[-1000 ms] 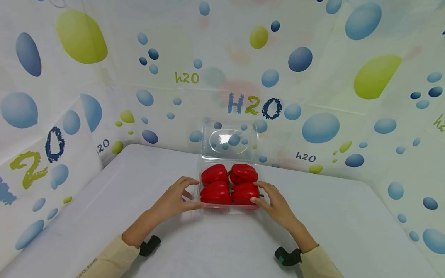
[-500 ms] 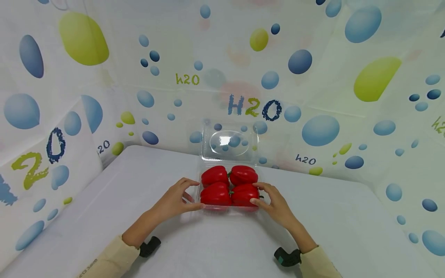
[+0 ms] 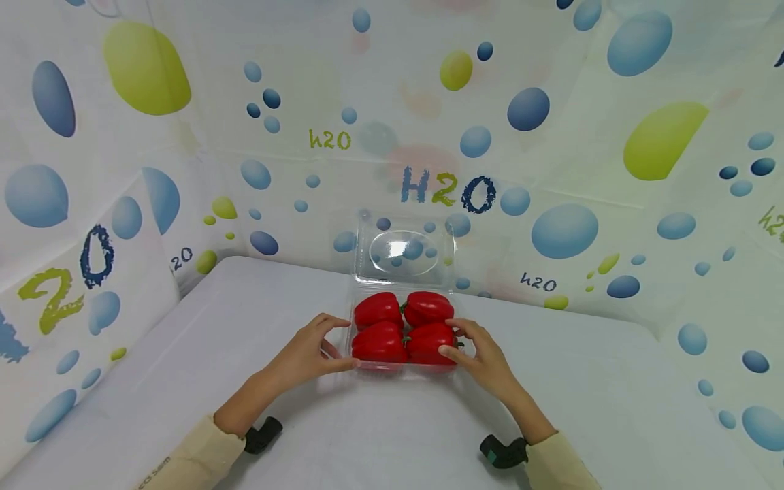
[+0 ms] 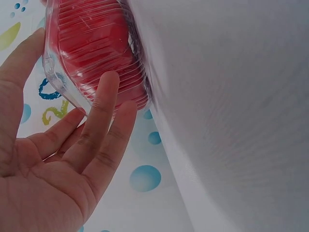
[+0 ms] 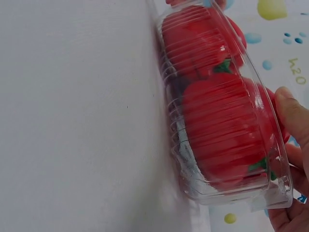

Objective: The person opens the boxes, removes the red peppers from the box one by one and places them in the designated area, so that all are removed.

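A clear plastic clamshell container sits on the table with several red bell peppers in its base. Its lid stands open at the back. My left hand holds the left end, thumb at the front corner and fingers against the side. From the left wrist, the left fingers reach along the ribbed wall. My right hand reaches over the right end, pinching the front right bell pepper between thumb and forefinger. In the right wrist view, the thumb lies at the rim against red; the other fingers are partly hidden.
A white cloth covers the table. Behind it hangs a white backdrop with blue and green drops and H2O lettering, close to the lid. Black devices, one at each wrist, sit by the left cuff and right cuff.
My right thumb and forefinger have shifted slightly left over the front right bell pepper. My left hand, the container and the lid stay practically where they were.
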`<act>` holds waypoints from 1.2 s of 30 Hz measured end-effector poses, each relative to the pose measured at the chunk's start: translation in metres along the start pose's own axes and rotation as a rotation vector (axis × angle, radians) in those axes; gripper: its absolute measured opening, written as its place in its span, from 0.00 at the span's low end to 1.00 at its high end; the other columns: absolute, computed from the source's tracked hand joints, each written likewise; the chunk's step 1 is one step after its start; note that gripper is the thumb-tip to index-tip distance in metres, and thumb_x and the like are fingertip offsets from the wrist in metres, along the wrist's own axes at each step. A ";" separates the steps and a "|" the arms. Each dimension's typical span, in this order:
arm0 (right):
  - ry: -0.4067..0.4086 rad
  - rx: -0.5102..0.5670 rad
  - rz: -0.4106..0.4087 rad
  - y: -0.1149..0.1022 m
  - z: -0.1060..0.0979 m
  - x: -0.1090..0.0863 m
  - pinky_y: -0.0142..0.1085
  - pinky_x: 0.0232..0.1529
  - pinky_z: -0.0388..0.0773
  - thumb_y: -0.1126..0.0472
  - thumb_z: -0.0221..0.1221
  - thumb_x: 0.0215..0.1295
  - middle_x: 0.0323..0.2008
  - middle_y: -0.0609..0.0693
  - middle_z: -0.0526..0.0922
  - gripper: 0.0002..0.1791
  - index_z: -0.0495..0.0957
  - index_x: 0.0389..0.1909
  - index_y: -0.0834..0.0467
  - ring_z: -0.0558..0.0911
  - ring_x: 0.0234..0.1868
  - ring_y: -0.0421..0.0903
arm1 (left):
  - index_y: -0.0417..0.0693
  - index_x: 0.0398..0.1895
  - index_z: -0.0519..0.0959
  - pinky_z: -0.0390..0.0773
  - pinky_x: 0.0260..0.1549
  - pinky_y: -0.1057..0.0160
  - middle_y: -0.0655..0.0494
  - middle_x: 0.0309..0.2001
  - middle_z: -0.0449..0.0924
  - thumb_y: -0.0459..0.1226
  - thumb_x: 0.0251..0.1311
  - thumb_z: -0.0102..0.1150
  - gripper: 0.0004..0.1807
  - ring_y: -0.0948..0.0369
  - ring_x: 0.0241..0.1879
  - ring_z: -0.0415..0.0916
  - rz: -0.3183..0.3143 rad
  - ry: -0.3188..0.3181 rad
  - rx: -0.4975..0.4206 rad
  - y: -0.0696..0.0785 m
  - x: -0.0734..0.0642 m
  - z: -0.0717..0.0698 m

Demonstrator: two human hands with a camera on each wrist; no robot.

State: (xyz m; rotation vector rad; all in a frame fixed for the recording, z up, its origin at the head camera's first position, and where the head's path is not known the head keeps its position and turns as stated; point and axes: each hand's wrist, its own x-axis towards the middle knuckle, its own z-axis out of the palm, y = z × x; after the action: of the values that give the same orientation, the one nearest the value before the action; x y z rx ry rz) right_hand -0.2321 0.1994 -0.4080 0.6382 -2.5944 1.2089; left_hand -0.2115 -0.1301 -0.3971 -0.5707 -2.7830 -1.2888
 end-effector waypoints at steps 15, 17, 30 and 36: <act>0.037 -0.095 -0.027 -0.006 0.000 0.001 0.50 0.49 0.81 0.56 0.67 0.60 0.58 0.56 0.77 0.28 0.73 0.61 0.57 0.77 0.54 0.53 | 0.39 0.63 0.71 0.83 0.33 0.66 0.44 0.55 0.71 0.47 0.49 0.74 0.40 0.63 0.34 0.78 -0.004 0.001 0.002 0.002 0.003 -0.002; 0.035 -0.116 -0.048 -0.006 0.000 0.001 0.50 0.50 0.81 0.55 0.67 0.60 0.58 0.56 0.77 0.28 0.73 0.61 0.57 0.77 0.54 0.54 | 0.39 0.63 0.71 0.84 0.33 0.65 0.44 0.55 0.71 0.47 0.49 0.74 0.40 0.63 0.34 0.78 -0.003 0.002 0.002 0.002 0.002 -0.002; 0.035 -0.148 -0.094 -0.006 0.008 0.001 0.49 0.47 0.81 0.55 0.66 0.61 0.57 0.56 0.77 0.28 0.72 0.61 0.57 0.78 0.51 0.51 | 0.40 0.63 0.71 0.84 0.33 0.64 0.45 0.54 0.71 0.47 0.48 0.75 0.40 0.64 0.33 0.78 -0.022 0.011 -0.012 -0.007 0.000 -0.002; 0.071 -0.139 -0.081 -0.007 0.008 -0.001 0.48 0.46 0.81 0.58 0.65 0.62 0.55 0.56 0.78 0.27 0.73 0.61 0.59 0.78 0.50 0.51 | 0.40 0.63 0.70 0.84 0.33 0.66 0.45 0.55 0.71 0.47 0.49 0.74 0.40 0.64 0.34 0.78 -0.013 0.002 -0.016 -0.004 0.003 0.000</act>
State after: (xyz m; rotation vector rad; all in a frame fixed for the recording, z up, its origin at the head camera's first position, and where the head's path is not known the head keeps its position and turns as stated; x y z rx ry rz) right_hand -0.2279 0.1895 -0.4087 0.6533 -2.5406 0.9979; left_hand -0.2154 -0.1320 -0.3995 -0.5522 -2.7819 -1.3151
